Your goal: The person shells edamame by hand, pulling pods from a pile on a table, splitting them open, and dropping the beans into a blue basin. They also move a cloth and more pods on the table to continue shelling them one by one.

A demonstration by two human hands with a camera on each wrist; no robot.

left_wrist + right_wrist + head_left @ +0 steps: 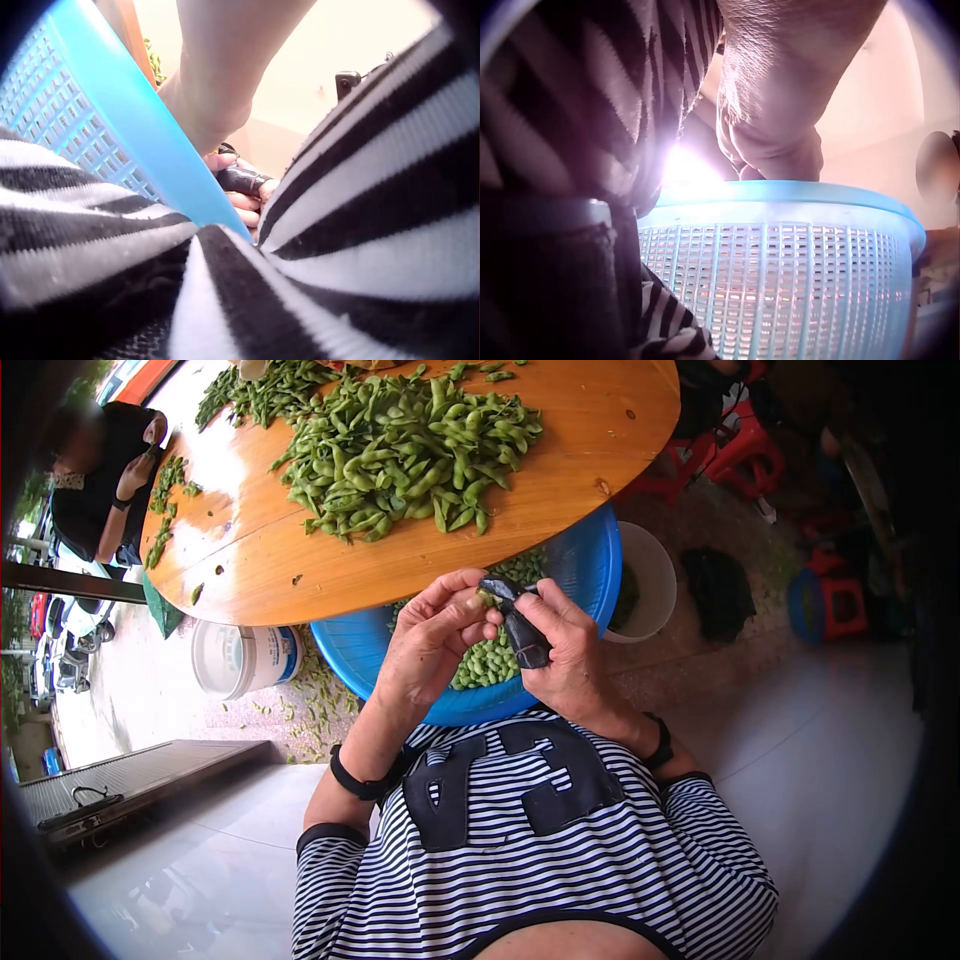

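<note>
Over the blue basket (350, 678), both hands meet in the head view. The left hand (425, 645) pinches a small green pod (489, 598) between thumb and fingers. Black wrapping (526, 640) covers part of the right hand (572, 660), whose thumb and fingers are curled close to the same pod; its hold on the pod is partly hidden. Shelled green beans (487, 663) lie in the basket below. In the left wrist view the black wrapping (241, 180) shows past the basket rim (150, 112). The right wrist view shows the right hand's heel (780, 142) above the rim.
A large heap of pods (400, 455) lies on the wooden table (560, 490) beyond the basket. A white bucket (240, 660) stands left, a pale bucket (650, 580) right. Another person (90, 500) sits at the table's far left. Red stools (745, 455) stand at right.
</note>
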